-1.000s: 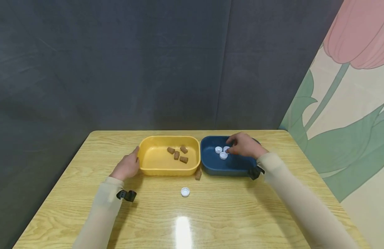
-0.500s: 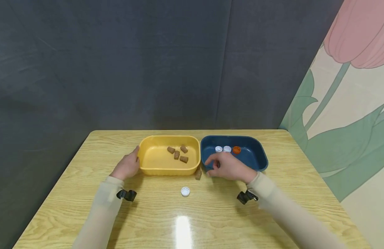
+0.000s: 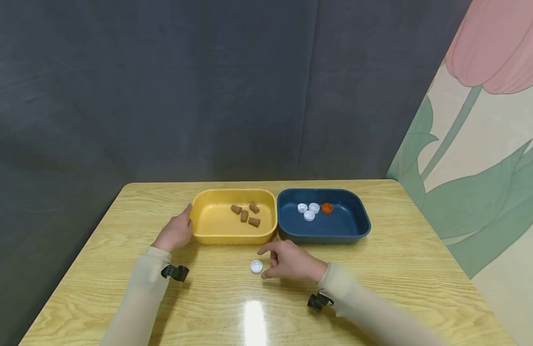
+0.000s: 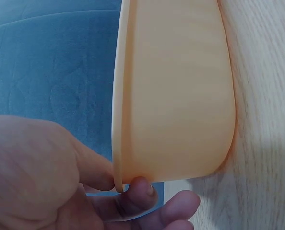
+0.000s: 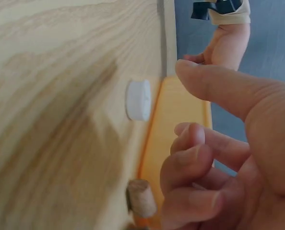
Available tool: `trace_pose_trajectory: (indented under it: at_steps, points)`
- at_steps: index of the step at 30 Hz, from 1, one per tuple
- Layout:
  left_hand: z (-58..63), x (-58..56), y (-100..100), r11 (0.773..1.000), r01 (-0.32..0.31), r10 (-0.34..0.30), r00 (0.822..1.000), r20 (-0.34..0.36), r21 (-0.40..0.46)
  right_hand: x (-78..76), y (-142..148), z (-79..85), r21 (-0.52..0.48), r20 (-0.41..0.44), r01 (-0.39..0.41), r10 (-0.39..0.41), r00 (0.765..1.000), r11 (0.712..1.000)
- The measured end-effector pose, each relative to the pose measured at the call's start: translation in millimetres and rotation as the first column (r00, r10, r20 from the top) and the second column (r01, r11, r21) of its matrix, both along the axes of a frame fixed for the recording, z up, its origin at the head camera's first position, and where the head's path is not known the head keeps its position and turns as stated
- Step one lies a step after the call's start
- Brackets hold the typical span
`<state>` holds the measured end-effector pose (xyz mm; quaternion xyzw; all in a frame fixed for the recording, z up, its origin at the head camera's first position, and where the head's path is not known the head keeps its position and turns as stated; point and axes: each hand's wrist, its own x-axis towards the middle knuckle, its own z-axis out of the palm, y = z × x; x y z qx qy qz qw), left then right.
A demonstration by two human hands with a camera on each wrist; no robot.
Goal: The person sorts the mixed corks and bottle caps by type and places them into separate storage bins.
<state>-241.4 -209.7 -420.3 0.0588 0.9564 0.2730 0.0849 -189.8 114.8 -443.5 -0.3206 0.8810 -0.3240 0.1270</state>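
Observation:
My left hand (image 3: pixel 175 232) pinches the left end of a yellow plastic tray (image 3: pixel 212 222); in the left wrist view the tray's rim (image 4: pixel 117 120) runs between thumb and finger. Over the table in front of the trays hovers my right hand (image 3: pixel 292 262), its thumb and forefinger spread to the right of a white bottle cap (image 3: pixel 256 267). The right wrist view shows the cap (image 5: pixel 139 99) on the wood, apart from the fingers, and a brown cork (image 5: pixel 143 199) standing out beside the yellow tray. In the head view, the hand mostly hides that cork.
Several corks (image 3: pixel 245 216) lie in the yellow tray. A navy tray (image 3: pixel 344 226) sits against its right side, holding three white caps (image 3: pixel 309 216) and one orange cap (image 3: pixel 327 208). Behind the wooden table (image 3: pixel 223 307) hangs a dark curtain (image 3: pixel 232 96).
The right hand has let go of the orange cap in the navy tray, then moved left and toward the near side to the loose white cap. The left hand stays put.

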Motion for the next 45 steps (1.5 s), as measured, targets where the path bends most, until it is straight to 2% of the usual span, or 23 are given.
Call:
trace_pose_trajectory:
  at_steps: [10,23,36,45]
  points:
    - [1.0,0.1,-1,1.0,0.011,-0.011,1.0,-0.01,-0.027,-4.3,-12,-14.6,0.005,0.048,0.036,-0.036,0.998,0.999]
    - [1.8,1.8,0,1.0,0.014,-0.014,1.0,-0.007,-0.012,-4.8,-19,-24.4,0.007,-0.002,0.013,-0.013,1.0,1.0]
    - [0.7,2.2,1,1.0,0.002,-0.002,1.0,-0.001,-0.008,2.1,-5,-10.2,-0.036,0.023,0.037,-0.036,0.999,0.999]
    - [-0.9,0.9,-1,1.0,0.009,-0.009,1.0,0.0,-0.015,2.3,12,12.6,-0.033,-0.016,0.089,-0.089,0.996,0.996]
